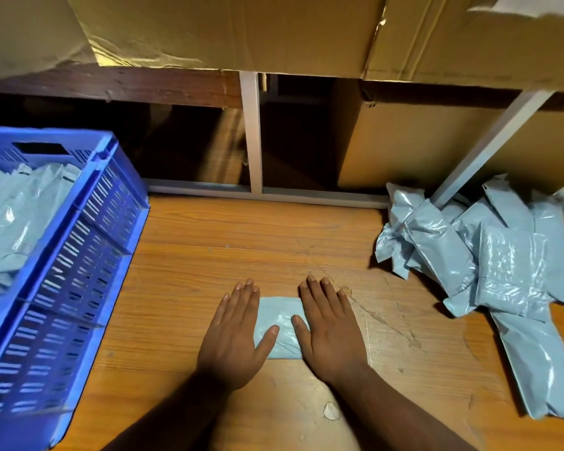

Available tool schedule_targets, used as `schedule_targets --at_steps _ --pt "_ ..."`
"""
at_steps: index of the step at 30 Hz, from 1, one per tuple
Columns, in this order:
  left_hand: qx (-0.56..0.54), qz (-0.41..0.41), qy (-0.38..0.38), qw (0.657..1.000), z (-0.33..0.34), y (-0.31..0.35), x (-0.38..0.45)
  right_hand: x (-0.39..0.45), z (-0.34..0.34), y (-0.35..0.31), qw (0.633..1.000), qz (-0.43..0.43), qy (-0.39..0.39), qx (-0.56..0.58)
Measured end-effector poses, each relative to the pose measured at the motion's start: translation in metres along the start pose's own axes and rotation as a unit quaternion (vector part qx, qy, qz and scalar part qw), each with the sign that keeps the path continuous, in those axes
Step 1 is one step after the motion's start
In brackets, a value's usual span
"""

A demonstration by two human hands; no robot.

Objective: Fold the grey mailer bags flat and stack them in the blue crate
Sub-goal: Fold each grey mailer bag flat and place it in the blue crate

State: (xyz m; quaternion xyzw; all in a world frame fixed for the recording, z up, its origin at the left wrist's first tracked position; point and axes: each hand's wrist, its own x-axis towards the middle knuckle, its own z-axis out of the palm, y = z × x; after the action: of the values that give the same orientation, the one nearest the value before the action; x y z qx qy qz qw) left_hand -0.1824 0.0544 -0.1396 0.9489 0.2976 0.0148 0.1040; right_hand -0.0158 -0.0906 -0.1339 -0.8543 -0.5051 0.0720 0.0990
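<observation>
A small folded grey mailer bag (pixel 280 323) lies flat on the wooden floor in front of me. My left hand (pixel 238 336) rests palm down on its left part, fingers spread. My right hand (pixel 331 330) presses flat on its right part, thumb on the bag. Neither hand grips anything. The blue crate (pixel 79 255) stands at the left with several grey mailer bags (pixel 17 222) inside. A loose pile of grey mailer bags (pixel 489 255) lies at the right.
Large cardboard boxes (pixel 306 30) sit on a shelf overhead, and another box (pixel 420 148) stands beneath it. White shelf uprights (pixel 253 135) rise from the floor behind the work spot. One flat mailer (pixel 547 362) lies apart at the right.
</observation>
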Motion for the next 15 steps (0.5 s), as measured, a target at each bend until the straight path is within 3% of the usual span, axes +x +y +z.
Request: schedule_targets --at_steps 11,15 --pt "-0.015 -0.032 -0.031 0.999 -0.009 0.005 -0.006 -0.012 -0.009 0.005 0.998 0.046 -0.013 0.046" --pt "-0.142 -0.039 -0.035 0.988 -0.017 -0.011 0.003 -0.006 -0.019 0.016 0.994 0.008 -0.035 0.103"
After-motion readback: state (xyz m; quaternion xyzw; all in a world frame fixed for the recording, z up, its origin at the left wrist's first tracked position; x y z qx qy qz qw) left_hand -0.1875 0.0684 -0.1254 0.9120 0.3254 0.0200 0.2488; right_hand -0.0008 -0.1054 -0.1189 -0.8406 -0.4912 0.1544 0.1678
